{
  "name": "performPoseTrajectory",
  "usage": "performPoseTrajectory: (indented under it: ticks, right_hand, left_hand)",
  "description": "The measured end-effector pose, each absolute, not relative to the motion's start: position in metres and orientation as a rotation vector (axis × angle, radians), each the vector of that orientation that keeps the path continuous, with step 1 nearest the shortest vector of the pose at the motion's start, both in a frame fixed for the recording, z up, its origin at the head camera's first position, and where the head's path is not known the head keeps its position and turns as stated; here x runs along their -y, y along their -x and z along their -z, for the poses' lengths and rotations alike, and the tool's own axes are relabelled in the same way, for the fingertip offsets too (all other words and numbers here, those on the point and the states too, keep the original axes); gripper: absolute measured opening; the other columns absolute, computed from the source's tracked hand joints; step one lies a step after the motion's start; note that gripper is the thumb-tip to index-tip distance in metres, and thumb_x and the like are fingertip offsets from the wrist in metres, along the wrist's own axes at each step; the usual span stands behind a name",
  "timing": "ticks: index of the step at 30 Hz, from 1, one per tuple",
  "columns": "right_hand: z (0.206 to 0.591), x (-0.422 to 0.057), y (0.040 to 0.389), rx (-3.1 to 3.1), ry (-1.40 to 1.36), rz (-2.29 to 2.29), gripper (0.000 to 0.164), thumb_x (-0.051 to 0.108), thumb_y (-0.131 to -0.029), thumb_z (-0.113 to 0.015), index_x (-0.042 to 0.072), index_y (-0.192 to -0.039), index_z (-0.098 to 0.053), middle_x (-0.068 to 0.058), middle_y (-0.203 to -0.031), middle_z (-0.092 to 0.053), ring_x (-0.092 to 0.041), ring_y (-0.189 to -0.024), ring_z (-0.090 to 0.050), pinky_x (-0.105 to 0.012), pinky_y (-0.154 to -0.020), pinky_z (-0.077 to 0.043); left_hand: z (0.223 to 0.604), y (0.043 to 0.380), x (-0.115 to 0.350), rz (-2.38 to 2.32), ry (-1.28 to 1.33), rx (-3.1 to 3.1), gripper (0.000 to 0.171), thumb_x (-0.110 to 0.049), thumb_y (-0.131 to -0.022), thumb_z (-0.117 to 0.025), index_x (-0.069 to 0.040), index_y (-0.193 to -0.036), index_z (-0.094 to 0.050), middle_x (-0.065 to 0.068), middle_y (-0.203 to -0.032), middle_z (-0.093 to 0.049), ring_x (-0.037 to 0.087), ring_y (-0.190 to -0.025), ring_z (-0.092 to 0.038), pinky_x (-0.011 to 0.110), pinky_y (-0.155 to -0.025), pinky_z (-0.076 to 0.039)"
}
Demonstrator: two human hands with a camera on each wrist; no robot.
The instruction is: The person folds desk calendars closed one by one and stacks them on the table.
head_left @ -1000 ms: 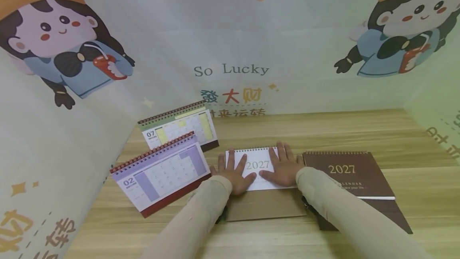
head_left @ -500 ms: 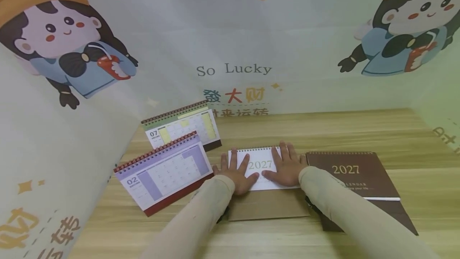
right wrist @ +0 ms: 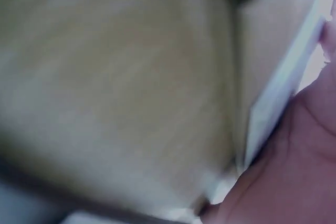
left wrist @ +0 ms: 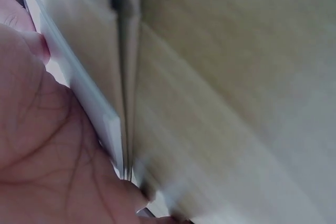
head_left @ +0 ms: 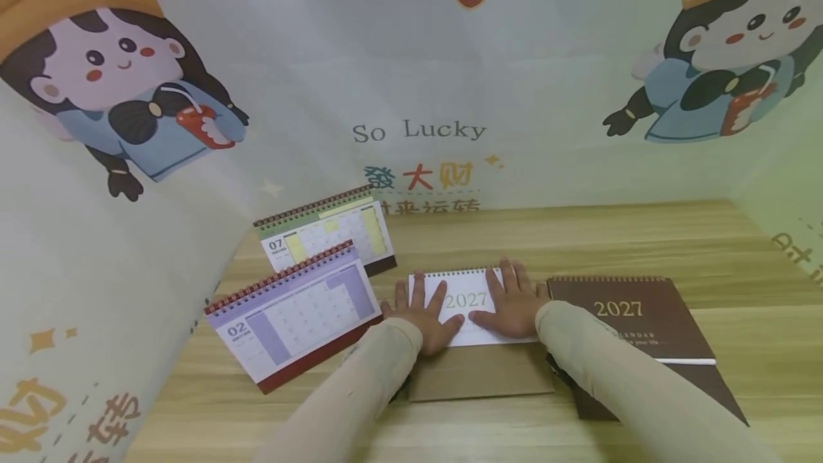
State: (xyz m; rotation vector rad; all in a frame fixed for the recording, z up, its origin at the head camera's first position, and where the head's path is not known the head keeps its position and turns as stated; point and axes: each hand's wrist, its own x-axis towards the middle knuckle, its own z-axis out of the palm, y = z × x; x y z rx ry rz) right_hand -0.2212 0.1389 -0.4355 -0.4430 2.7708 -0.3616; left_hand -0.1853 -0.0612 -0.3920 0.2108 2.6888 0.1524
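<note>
Wood-grain table (head_left: 617, 231) runs back to a printed wall (head_left: 308, 77). I see left hand (head_left: 421, 324) and right hand (head_left: 517, 306) resting mid-table on the white calendar (head_left: 477, 336), fingers spread apart; uneven pressure could skew it. Sideways slips might knock the purple calendar (head_left: 302, 320) or brown calendar (head_left: 643, 324), crowding either side; I judge the room to move lies beyond its coil (head_left: 453, 272).

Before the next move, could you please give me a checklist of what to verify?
1. Left hand on the white calendar, fingers spread: ok.
2. Right hand on the white calendar, fingers spread: ok.
3. Purple calendar standing up: ok.
4. Brown calendar uncovered by the right sleeve in the head view: not ok, partly hidden.
5. Left hand clear of the purple calendar: cannot tell.
</note>
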Motion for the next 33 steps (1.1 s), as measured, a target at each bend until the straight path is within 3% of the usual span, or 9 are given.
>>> performPoseTrajectory:
  ticks: [5, 10, 12, 16, 19, 26, 33]
  right_hand:
    - [0.419, -0.138, 0.220, -2.748, 0.495, 0.399, 0.096, 0.059, -0.095, -0.051, -0.002, -0.157, -0.011, -0.032, -0.160, 0.003, -0.049, -0.146, 0.001, -0.072, -0.108, -0.015]
    - [0.394, -0.142, 0.216, -2.791, 0.468, 0.625, 0.093, 0.042, -0.096, -0.060, -0.008, -0.155, -0.007, -0.039, -0.156, -0.003, -0.056, -0.141, -0.014, -0.064, -0.110, -0.023]
    - [0.384, -0.144, 0.215, -2.828, 0.393, 0.688, 0.087, 0.038, -0.097, -0.060, -0.011, -0.153, -0.013, -0.041, -0.153, -0.013, -0.056, -0.137, -0.026, -0.063, -0.108, -0.029]
    - [0.372, -0.150, 0.211, -2.847, 0.238, 0.701, 0.072, 0.036, -0.097, -0.057, -0.016, -0.141, -0.035, -0.039, -0.136, -0.044, -0.050, -0.121, -0.050, -0.058, -0.099, -0.042]
    - [0.371, -0.151, 0.206, -2.826, 0.207, 0.696, 0.066, 0.034, -0.096, -0.059, -0.018, -0.133, -0.043, -0.037, -0.125, -0.055, -0.048, -0.113, -0.057, -0.056, -0.094, -0.046]
    - [0.372, -0.150, 0.202, -2.768, 0.182, 0.799, 0.072, 0.035, -0.097, -0.057, -0.021, -0.137, -0.036, -0.039, -0.132, -0.050, -0.050, -0.119, -0.052, -0.057, -0.099, -0.043]
    - [0.383, -0.160, 0.208, -2.667, 0.104, 0.952, 0.065, 0.026, -0.098, -0.054, -0.025, -0.134, -0.036, -0.041, -0.132, -0.047, -0.045, -0.117, -0.053, -0.056, -0.099, -0.043]
  left_hand:
    - [0.408, 0.194, 0.064, -0.216, -0.236, -2.750, 0.073, -0.063, -0.099, -0.033, -0.026, -0.160, -0.019, 0.014, -0.165, 0.002, 0.045, -0.147, -0.003, 0.068, -0.111, -0.015]
    - [0.403, 0.198, 0.065, -0.583, -0.238, -2.837, 0.071, -0.048, -0.096, -0.054, -0.006, -0.152, -0.038, 0.027, -0.159, -0.019, 0.050, -0.140, -0.027, 0.059, -0.109, -0.030]
    - [0.394, 0.198, 0.066, -0.736, -0.213, -2.837, 0.071, -0.042, -0.095, -0.057, 0.002, -0.148, -0.040, 0.031, -0.155, -0.024, 0.050, -0.135, -0.036, 0.055, -0.108, -0.035]
    - [0.378, 0.193, 0.068, -0.831, -0.126, -2.817, 0.072, -0.037, -0.094, -0.056, 0.008, -0.147, -0.036, 0.033, -0.150, -0.032, 0.048, -0.133, -0.040, 0.052, -0.109, -0.035]
    - [0.376, 0.189, 0.069, -0.831, -0.065, -2.812, 0.073, -0.035, -0.094, -0.057, 0.009, -0.147, -0.034, 0.032, -0.146, -0.040, 0.046, -0.133, -0.041, 0.051, -0.109, -0.035]
    - [0.384, 0.189, 0.073, -0.871, -0.065, -2.875, 0.066, -0.031, -0.094, -0.056, 0.011, -0.142, -0.042, 0.032, -0.133, -0.053, 0.048, -0.123, -0.050, 0.054, -0.103, -0.040]
    - [0.388, 0.193, 0.079, -0.924, -0.110, -2.893, 0.045, -0.007, -0.095, -0.042, 0.017, -0.133, -0.049, 0.035, -0.131, -0.053, 0.047, -0.125, -0.049, 0.052, -0.107, -0.038]
